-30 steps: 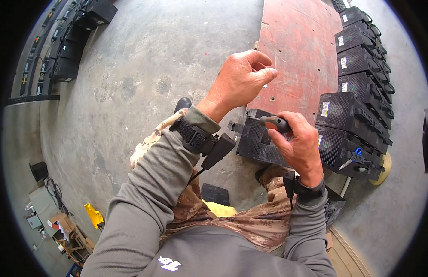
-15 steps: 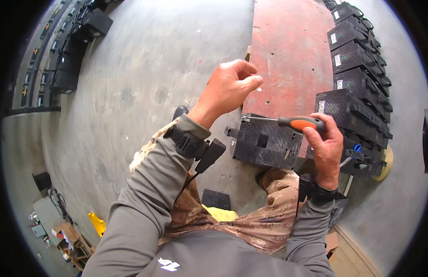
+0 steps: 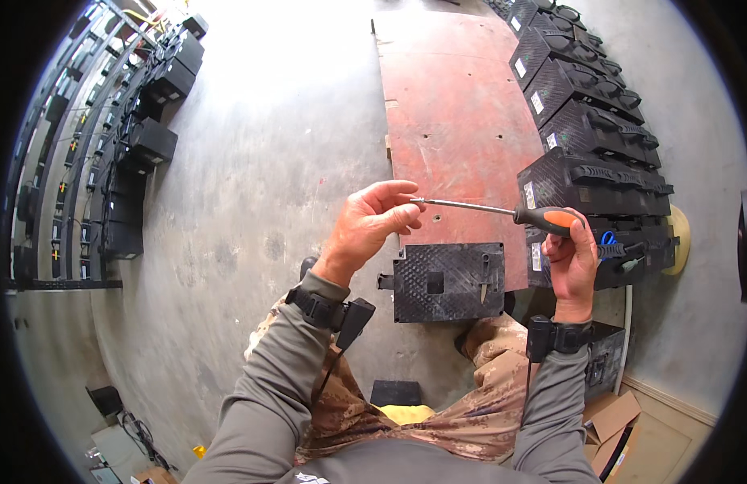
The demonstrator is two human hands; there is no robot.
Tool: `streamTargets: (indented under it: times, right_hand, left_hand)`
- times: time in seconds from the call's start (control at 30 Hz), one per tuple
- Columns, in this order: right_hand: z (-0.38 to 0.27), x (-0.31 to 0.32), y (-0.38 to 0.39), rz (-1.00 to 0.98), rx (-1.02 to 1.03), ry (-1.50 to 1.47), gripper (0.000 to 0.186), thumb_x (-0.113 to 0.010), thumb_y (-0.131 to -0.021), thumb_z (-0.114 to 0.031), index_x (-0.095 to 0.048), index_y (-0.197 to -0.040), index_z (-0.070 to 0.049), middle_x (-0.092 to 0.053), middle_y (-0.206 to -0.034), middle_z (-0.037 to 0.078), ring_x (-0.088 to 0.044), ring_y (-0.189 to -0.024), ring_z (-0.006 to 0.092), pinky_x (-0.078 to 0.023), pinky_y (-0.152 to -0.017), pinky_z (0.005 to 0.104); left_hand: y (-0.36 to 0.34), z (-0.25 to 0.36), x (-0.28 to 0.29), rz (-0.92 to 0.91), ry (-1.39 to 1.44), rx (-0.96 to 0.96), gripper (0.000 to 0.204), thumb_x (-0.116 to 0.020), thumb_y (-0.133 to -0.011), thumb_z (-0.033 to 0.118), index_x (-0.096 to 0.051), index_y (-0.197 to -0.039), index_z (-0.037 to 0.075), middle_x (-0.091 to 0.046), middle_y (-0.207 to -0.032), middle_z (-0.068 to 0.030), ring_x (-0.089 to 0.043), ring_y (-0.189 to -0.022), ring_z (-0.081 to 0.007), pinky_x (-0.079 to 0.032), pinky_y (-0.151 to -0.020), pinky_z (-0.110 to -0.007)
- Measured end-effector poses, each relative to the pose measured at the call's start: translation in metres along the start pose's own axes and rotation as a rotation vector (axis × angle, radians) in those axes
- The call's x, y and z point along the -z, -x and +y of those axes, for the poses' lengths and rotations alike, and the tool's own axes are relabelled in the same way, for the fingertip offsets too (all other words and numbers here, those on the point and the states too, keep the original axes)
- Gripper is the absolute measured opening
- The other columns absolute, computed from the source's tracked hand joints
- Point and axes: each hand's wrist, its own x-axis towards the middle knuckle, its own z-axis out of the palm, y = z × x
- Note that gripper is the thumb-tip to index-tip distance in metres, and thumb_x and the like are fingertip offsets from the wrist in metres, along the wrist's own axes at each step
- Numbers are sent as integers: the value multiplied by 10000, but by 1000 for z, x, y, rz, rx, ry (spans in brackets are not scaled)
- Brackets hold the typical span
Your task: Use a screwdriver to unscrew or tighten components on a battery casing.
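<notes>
My right hand [image 3: 571, 254] grips an orange-and-grey screwdriver [image 3: 555, 219], held almost level, its metal shaft pointing left. My left hand [image 3: 365, 222] is raised with curled fingers around the tip, where something small and silver shows; whether the fingers pinch it is hard to see. Below both hands a black textured case lid or panel [image 3: 418, 294] lies flat by the front end of a reddish board [image 3: 454, 97]. It has a square recess and a small elongated tool or part on its right side.
Black cases with handles [image 3: 587, 177] line the board's right side, with blue scissors [image 3: 607, 242] on one. A rack of black units [image 3: 143, 194] stands at left. A cardboard box [image 3: 611, 427] is at lower right, cables [image 3: 139, 436] at lower left.
The screwdriver has lifted from the black panel, and its tip is now at my left fingers. My left hand has moved lower and left. The view has tilted up, showing more of the rack.
</notes>
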Motion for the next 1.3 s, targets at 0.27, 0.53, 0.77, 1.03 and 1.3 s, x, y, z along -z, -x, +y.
streamTargets:
  times: [0.27, 0.53, 0.77, 1.03, 1.3]
  right_hand:
    - [-1, 1, 2, 32, -10, -15, 373, -660, -989, -303, -611, -1198, 3, -686, -884, 76, -592, -674, 108, -509, -606, 256]
    - [-1, -3, -1, -64, -95, -14, 373, -659, -984, -279, -583, -1220, 0, -686, -885, 82, -637, -696, 133, -528, -636, 280]
    - [3, -27, 4, -192, -210, 81, 452, -627, -890, -96, -489, -1312, -5, -691, -1135, 145, -689, -899, 200, -557, -789, 313]
    - [20, -32, -4, -186, -246, 105, 398, -638, -978, -232, -514, -1288, -15, -715, -1029, 129, -675, -788, 168, -547, -714, 296]
    - [25, -43, -3, -177, -284, 146, 493, -600, -1014, -406, -525, -1250, 20, -702, -933, 108, -666, -721, 161, -539, -655, 292]
  left_hand:
    - [-6, -7, -10, -46, 148, -35, 288, -677, -963, 84, -647, -1227, -26, -739, -1035, -182, -742, -884, -253, -617, -759, -363]
    - [-6, -6, -4, -15, 278, -68, 232, -635, -982, 68, -652, -1191, -31, -736, -1024, -196, -745, -880, -290, -634, -763, -402]
    - [-3, -3, 15, -64, 499, -136, 211, -601, -997, 61, -652, -1183, -25, -736, -988, -197, -744, -866, -303, -631, -766, -418]
    - [3, -1, 25, -60, 524, -159, 201, -597, -1002, 63, -656, -1172, -26, -737, -983, -198, -746, -861, -306, -635, -760, -419]
    - [5, 2, 30, -50, 541, -206, 185, -599, -998, 54, -662, -1150, -30, -738, -986, -208, -750, -877, -310, -643, -768, -430]
